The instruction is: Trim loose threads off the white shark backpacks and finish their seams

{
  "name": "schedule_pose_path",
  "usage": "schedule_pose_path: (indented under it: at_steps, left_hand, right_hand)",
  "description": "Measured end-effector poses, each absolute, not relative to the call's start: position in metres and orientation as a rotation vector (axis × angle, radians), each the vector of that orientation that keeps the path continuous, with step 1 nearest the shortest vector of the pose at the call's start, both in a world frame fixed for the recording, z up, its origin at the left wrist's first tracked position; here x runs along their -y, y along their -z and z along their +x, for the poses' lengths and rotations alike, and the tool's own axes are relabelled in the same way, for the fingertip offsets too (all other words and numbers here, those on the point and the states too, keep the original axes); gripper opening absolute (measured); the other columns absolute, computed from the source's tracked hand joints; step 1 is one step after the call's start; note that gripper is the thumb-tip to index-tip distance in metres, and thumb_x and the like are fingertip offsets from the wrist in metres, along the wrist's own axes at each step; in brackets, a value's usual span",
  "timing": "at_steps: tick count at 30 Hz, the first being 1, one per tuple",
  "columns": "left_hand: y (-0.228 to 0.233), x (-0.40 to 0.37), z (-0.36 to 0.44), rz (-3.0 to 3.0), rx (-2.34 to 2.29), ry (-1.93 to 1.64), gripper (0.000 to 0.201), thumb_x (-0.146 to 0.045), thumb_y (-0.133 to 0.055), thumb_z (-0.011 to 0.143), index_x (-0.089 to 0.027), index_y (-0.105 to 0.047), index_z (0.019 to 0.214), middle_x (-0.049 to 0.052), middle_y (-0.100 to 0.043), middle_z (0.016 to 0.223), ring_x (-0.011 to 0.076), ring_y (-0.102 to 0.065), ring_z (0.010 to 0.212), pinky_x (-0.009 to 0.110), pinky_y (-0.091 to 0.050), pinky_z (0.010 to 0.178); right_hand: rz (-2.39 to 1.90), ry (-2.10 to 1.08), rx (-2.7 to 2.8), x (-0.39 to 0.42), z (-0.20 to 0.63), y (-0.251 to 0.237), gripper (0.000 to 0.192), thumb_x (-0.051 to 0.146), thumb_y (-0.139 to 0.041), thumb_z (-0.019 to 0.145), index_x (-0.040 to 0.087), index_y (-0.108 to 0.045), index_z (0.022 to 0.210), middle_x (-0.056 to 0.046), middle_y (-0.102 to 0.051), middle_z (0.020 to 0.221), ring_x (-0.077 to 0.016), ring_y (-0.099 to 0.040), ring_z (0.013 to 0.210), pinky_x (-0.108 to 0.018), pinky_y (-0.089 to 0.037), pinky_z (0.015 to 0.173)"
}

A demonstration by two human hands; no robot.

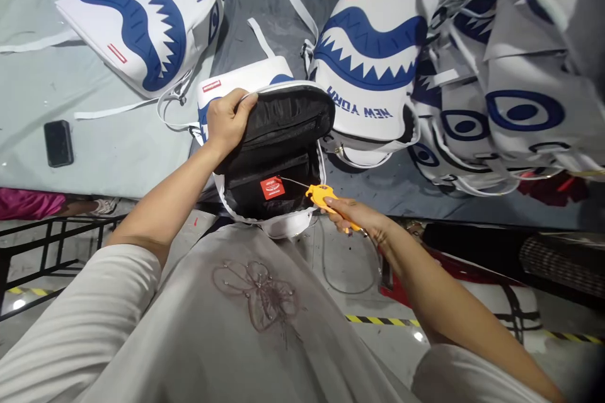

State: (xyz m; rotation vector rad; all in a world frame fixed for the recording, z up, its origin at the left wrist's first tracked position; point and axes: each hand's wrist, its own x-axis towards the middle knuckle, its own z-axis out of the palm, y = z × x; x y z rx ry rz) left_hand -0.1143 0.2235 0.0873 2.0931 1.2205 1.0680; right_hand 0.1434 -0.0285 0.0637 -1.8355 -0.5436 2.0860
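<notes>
A white backpack [265, 79] lies open at the table's near edge, its black lining [278, 138] showing. My left hand [229, 119] grips the raised front flap at its upper left rim. Inside, a red label [272, 187] is sewn on the lining. My right hand [352, 214] holds an orange thread clipper [321, 195], its thin metal tip pointing at the red label.
Two white backpacks with blue shark mouths and "NEW YORK" lettering lie on the table [70, 101]: one far left [151, 19], one right of centre [368, 69]. A pile of similar bags [520, 94] fills the right. A black phone [58, 143] lies at left.
</notes>
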Motion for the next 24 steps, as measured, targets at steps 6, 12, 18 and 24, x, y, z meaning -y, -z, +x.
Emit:
schedule_pose_path:
  at_steps: [6, 12, 18, 24]
  left_hand:
    - [-0.092, -0.22, -0.115, 2.08, -1.233, -1.019, 0.043, -0.054, -0.046, 0.097, -0.021, -0.065, 0.077, 0.0, -0.054, 0.067, 0.0141, -0.053, 0.068, 0.026, -0.039, 0.07]
    - [-0.093, -0.216, -0.116, 2.122, -1.178, -1.032, 0.048, -0.058, -0.043, 0.098, -0.02, -0.064, 0.076, -0.001, -0.052, 0.065, 0.0126, -0.052, 0.064, 0.026, -0.037, 0.066]
    - [-0.087, -0.218, -0.119, 2.156, -1.166, -1.09, 0.054, -0.062, -0.041, 0.097, -0.018, -0.065, 0.078, -0.001, -0.054, 0.064, 0.0113, -0.052, 0.063, 0.025, -0.036, 0.065]
    - [-0.087, -0.218, -0.122, 2.134, -1.149, -1.086, 0.047, -0.055, -0.045, 0.098, -0.018, -0.064, 0.075, -0.002, -0.054, 0.063, 0.0102, -0.051, 0.061, 0.024, -0.036, 0.063]
  right_hand:
    - [-1.82, -1.873, 0.517, 0.014, 0.151, -0.065, 0.057, 0.073, -0.066, 0.075, 0.019, -0.052, 0.088, 0.012, -0.03, 0.053, -0.0045, -0.022, 0.041, -0.021, -0.031, 0.043]
    - [-1.774, -1.869, 0.629, -0.037, 0.119, -0.05, 0.043, 0.061, -0.053, 0.094, 0.019, -0.049, 0.085, 0.012, -0.029, 0.051, -0.0048, -0.024, 0.04, -0.019, -0.033, 0.043]
    - [-1.718, -2.108, 0.917, -0.064, 0.101, -0.064, 0.027, 0.041, -0.072, 0.088, 0.017, -0.058, 0.088, 0.008, -0.044, 0.047, -0.0064, -0.036, 0.035, -0.018, -0.027, 0.035]
    - [-1.916, -1.863, 0.852, -0.058, 0.109, -0.074, 0.03, 0.043, -0.051, 0.1, 0.02, -0.049, 0.081, 0.011, -0.038, 0.046, -0.0053, -0.032, 0.035, -0.017, -0.033, 0.04]
